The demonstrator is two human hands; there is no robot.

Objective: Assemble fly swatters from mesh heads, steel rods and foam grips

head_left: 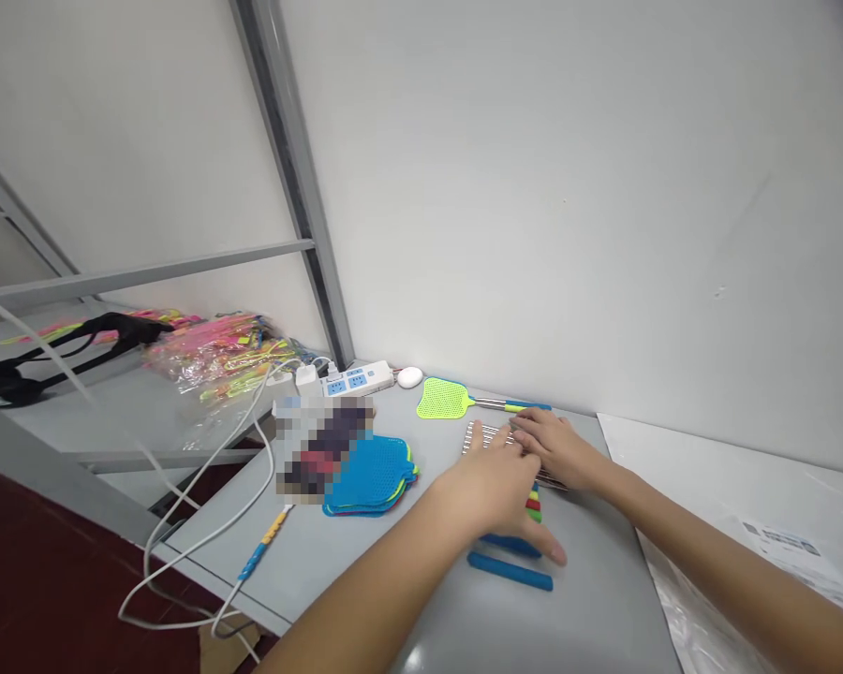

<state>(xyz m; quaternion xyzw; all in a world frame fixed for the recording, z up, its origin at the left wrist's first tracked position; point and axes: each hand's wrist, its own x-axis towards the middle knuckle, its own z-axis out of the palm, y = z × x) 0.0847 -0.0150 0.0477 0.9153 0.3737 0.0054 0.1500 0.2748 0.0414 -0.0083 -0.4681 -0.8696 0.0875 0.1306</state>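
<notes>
My left hand [495, 487] lies palm down over a row of thin metal rods [483, 434], with its fingers spread and thumb stretched out. Under that hand, partly hidden, is a pile of blue, red, green and yellow handle tubes [534, 505]. My right hand [554, 447] rests on the far right of the rods, fingers extended and close to the left fingertips. One loose blue handle tube [510, 570] lies nearest me, below my left thumb. Fly swatters with a yellow-green head [442, 399] lie behind the rods.
Left of my hands are stacked blue fly swatter heads [372, 473] beside a pixelated item [327, 449]. A power strip [358, 379], a round white device [409, 377] and white cables [271, 459] are at the back left. Plastic sheeting [745, 524] covers the right.
</notes>
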